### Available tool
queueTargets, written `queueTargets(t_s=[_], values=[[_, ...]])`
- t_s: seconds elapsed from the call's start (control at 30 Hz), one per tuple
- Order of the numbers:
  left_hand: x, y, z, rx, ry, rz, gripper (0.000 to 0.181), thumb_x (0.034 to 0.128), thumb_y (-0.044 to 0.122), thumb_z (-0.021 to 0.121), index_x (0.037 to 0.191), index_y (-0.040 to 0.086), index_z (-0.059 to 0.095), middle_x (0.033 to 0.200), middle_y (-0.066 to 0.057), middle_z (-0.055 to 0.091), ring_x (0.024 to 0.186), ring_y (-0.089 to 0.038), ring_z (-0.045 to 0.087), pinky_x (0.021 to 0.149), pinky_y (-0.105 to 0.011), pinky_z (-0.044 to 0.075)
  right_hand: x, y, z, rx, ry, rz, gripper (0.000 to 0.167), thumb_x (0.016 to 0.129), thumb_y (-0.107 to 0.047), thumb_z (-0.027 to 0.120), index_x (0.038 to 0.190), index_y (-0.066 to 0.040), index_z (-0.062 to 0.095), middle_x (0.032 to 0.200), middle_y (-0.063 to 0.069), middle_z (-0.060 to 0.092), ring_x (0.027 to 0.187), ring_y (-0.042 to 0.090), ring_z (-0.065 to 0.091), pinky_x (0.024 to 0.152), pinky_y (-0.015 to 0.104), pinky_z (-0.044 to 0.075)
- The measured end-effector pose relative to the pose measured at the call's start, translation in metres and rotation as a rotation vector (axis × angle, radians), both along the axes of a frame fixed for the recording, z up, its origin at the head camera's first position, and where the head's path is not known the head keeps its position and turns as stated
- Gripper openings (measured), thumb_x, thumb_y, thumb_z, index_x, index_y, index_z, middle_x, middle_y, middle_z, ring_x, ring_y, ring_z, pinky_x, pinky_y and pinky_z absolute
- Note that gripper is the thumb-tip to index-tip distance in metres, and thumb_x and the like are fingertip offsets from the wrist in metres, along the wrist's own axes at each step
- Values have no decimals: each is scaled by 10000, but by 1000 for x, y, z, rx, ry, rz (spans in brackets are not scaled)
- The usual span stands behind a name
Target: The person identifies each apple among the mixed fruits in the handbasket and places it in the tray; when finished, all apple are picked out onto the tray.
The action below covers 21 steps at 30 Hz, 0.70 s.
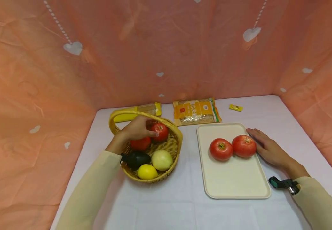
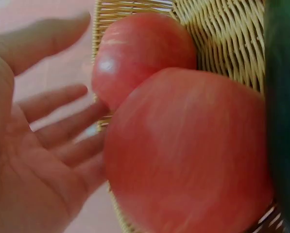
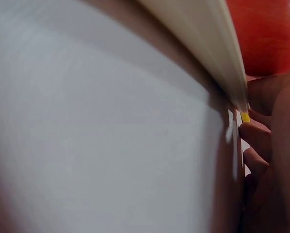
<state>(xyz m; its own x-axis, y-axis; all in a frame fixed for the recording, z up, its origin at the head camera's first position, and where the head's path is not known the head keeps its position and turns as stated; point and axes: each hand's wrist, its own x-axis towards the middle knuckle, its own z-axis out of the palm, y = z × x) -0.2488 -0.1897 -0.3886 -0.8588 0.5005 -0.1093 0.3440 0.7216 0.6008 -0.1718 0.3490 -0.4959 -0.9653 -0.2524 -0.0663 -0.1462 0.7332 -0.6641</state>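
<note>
Of the hands, the left hand (image 1: 138,128) is held inside the wicker basket (image 1: 170,145), fingers outstretched and thumb apart, at the rear tomato (image 1: 161,133); whether it is touched cannot be told. Beside it are kept a front tomato (image 1: 140,144), a dark vegetable (image 1: 138,159), a pale round vegetable (image 1: 162,160) and a yellow fruit (image 1: 147,172). The right hand (image 1: 272,151), fingers relaxed, is laid at the right rim of the tray (image 1: 232,182), where two more tomatoes (image 1: 221,149) are set side by side. Behind, on the white surface (image 1: 180,204), an orange packet (image 1: 196,111) is placed.
</note>
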Motion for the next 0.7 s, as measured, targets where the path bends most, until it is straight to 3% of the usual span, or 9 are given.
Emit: queueTargets(t_s=[0.2, 0.43, 0.53, 0.7], values=[[-7, 7, -11, -52, -24, -10, 571, 907, 206, 911, 1415, 48, 706, 1335, -161, 743, 1218, -328, 693, 1102, -511, 570, 2, -1, -1, -2, -9, -4, 633, 1164, -234, 486, 1745, -111, 267, 1768, 333, 211, 1647, 578, 106, 1246, 850, 121], [-4, 13, -17, -134, 7, 24, 756, 836, 293, 973, 1478, 73, 641, 1407, -158, 692, 1294, -353, 662, 1138, -539, 554, -1, -2, 1, 9, -2, -2, 639, 1159, -232, 497, 1747, -126, 271, 1767, 329, 220, 1648, 571, 112, 1236, 860, 133], [-1, 13, -18, -89, 15, 50, 737, 815, 329, 986, 1436, 92, 667, 1369, -127, 708, 1247, -325, 684, 1098, -518, 583, -1, -2, 3, 10, -5, -1, 643, 1156, -233, 502, 1748, -133, 270, 1770, 326, 216, 1649, 570, 111, 1233, 864, 134], [9, 11, -12, 72, 16, 93, 687, 825, 315, 984, 1416, 137, 684, 1319, -81, 727, 1180, -280, 712, 1045, -487, 623, 1, -1, 2, 12, -14, 2, 640, 1165, -247, 483, 1750, -126, 256, 1769, 335, 204, 1651, 572, 92, 1234, 863, 121]])
